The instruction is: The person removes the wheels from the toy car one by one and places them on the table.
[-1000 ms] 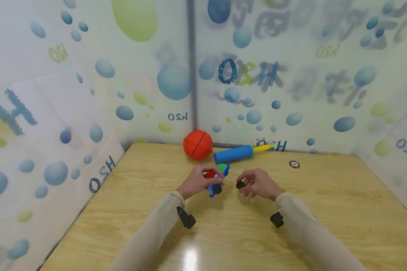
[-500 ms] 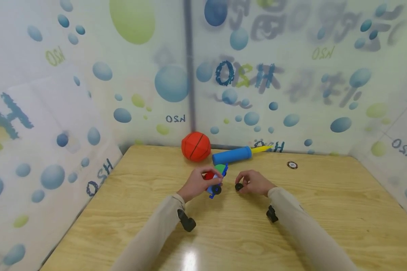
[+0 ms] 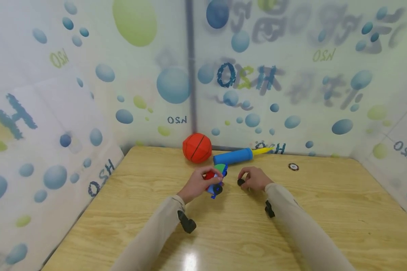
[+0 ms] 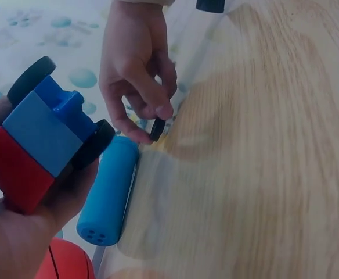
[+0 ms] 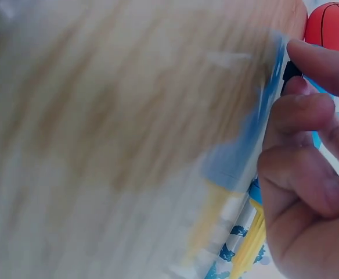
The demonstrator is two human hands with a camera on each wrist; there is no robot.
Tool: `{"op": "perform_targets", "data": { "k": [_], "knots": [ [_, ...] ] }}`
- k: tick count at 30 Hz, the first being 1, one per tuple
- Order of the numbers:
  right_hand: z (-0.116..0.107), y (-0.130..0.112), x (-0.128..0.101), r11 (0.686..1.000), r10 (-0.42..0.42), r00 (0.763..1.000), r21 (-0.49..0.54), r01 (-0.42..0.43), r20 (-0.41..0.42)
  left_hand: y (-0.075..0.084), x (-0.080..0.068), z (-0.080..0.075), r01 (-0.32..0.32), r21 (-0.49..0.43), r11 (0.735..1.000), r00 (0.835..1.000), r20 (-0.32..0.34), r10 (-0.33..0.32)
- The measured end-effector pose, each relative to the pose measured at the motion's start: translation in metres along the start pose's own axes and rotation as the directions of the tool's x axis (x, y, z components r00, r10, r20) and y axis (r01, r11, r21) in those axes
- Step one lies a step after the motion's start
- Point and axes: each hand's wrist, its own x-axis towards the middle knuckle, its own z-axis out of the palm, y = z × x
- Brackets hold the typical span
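My left hand [image 3: 195, 185] grips a small toy car of red, blue and green blocks above the table. In the left wrist view the car [image 4: 44, 131] has its blue end turned up, with a black wheel on either side, while the palm and fingers partly cover the red part. Across a short gap, my right hand [image 3: 256, 179] pinches a small black toy wheel [image 3: 241, 182] between thumb and fingertips. Seen from the right wrist, fingers hide most of that wheel [image 5: 291, 71]. The wheel and the car are apart.
Behind the hands lie a red ball [image 3: 197, 148] and a blue hand pump [image 3: 233, 156] with a yellow nozzle. A round chip [image 3: 293, 166] lies farther right on the wooden table [image 3: 325, 210]. Patterned walls [image 3: 139, 75] stand at the back and sides.
My right hand has turned at the wrist and shifted slightly away from me, still pinching the wheel. The left hand and the car have barely moved.
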Motion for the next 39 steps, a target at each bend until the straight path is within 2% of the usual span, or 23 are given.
{"op": "perform_targets", "data": {
  "k": [6, 17, 23, 26, 32, 39],
  "knots": [
    [0.002, -0.003, 0.001, 1.0, 0.004, 1.0, 0.004, -0.004, -0.018, 0.0, -0.001, 0.004, -0.012, -0.046, 0.999, 1.0, 0.016, 0.013],
    [-0.002, -0.002, -0.001, 1.0, 0.021, 0.999, 0.019, -0.02, -0.028, 0.005, 0.003, 0.002, -0.029, -0.08, 0.996, 0.999, 0.021, 0.031],
    [-0.008, -0.014, -0.013, 0.996, -0.05, 0.997, 0.067, 0.055, -0.066, 0.005, 0.003, 0.001, -0.034, -0.055, 0.998, 0.999, -0.011, 0.033],
    [-0.01, -0.026, -0.025, 0.98, -0.126, 0.987, 0.14, 0.14, -0.104, 0.004, 0.003, 0.0, -0.027, -0.07, 0.997, 0.999, -0.022, 0.025],
    [-0.002, -0.051, -0.046, 0.909, -0.28, 0.951, 0.282, 0.306, -0.129, 0.002, 0.004, 0.001, -0.004, -0.143, 0.99, 0.999, -0.054, -0.003],
    [0.017, -0.065, -0.057, 0.872, -0.316, 0.944, 0.364, 0.328, -0.093, 0.001, 0.007, 0.007, -0.035, -0.083, 0.996, 0.996, -0.088, 0.028]
  ]
}}
